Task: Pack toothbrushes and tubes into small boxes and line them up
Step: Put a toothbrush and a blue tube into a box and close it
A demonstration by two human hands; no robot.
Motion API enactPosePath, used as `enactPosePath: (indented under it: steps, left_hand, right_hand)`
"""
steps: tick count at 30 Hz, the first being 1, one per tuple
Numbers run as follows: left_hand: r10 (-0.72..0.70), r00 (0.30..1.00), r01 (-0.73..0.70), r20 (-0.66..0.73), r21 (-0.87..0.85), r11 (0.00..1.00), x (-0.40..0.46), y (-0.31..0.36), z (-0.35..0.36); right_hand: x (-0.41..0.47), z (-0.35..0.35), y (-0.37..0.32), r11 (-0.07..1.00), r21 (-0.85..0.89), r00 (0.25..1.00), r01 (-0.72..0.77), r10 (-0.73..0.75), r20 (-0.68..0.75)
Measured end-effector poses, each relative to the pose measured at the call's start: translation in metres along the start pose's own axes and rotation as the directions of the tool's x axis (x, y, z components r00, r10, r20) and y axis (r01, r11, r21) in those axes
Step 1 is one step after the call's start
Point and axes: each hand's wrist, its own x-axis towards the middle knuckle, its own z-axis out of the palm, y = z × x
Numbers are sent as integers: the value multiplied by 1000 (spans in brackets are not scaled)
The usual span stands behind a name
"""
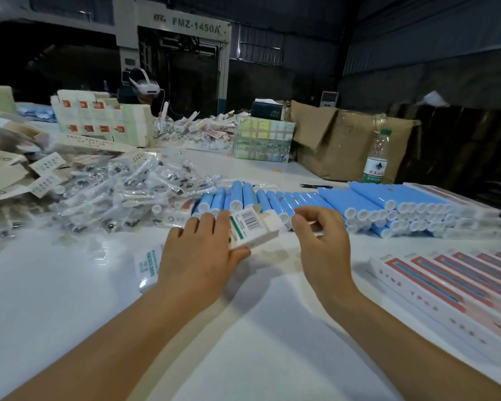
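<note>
1. My left hand (203, 250) grips a small white cardboard box with a barcode label (250, 227), fingers over its top and thumb under its near edge, holding it just above the white tabletop (70, 328).
2. My right hand (320, 235) sits just beside the box's far end, fingers curled with the tips pinched together; whether they pinch a flap or nothing I cannot tell.
3. Done so far: a row of flat white boxes with red-and-blue fronts (451, 296) lies lined up side by side at my right, and another white box (146, 266) lies partly under my left wrist.
4. Left to do, as I judge it: plenty. A heap of clear-wrapped toothbrush heads (113, 198) sits at left, and stacked light-blue tubes with white caps (373, 206) stretch behind my hands.
5. Readable writing: "FMZ-1450A" on the grey machine (185, 24) at the back. The lying box has green print that looks like "SONIC ELECTRIC", too blurred to be sure. A clear water bottle with a green label (377, 157) carries Chinese characters.
</note>
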Motion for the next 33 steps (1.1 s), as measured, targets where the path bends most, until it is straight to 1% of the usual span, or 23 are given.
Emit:
enactPosePath:
  steps: [1, 3, 6, 9, 13, 15, 17, 19, 21, 26, 30, 33]
  left_hand:
    - [-18, 1000, 18, -6, 7, 1000, 1, -1, 0]
    - [-39, 999, 39, -5, 11, 999, 2, -2, 0]
    - [-37, 999, 37, 5, 6, 999, 2, 0, 3]
    - [-34, 999, 34, 11, 14, 999, 2, 0, 5]
    - [-30, 1000, 30, 4, 4, 1000, 3, 1, 7]
    - [-13, 1000, 13, -1, 8, 1000, 2, 4, 7]
    - [1, 1000, -1, 1, 20, 1000, 0, 7, 7]
    - [8, 1000, -8, -3, 22, 1000, -1, 8, 7]
    - [22, 1000, -22, -11, 24, 999, -2, 8, 7]
    - [66, 998, -67, 5, 15, 998, -4, 12, 8]
    - [76, 997, -77, 8, 14, 997, -6, 13, 7]
    - [88, 996, -88, 19, 30, 996, -8, 15, 7]
  right_hand:
    - [-2, -1, 1, 1000, 7, 1000, -10, 10, 11]
    - [-5, 2, 3, 998, 2, 995, -60, 59, 86]
    - [-10, 10, 3, 996, 8, 983, -93, 90, 161]
    - [-11, 12, 5, 989, 72, 980, -130, 117, 160]
    - [-11, 14, 7, 982, 74, 973, -172, 158, 169]
    - [-13, 16, 7, 983, 77, 970, -168, 151, 192]
    - [-15, 16, 7, 987, 65, 967, -145, 127, 223]
    - [-14, 16, 7, 986, 65, 964, -152, 133, 232]
    - [-12, 14, 8, 982, 64, 959, -179, 159, 234]
    - [-8, 18, 10, 970, -37, 924, -239, 239, 298]
    - [-9, 17, 6, 959, -17, 920, -284, 277, 278]
    - [-14, 16, 4, 963, 2, 917, -270, 256, 306]
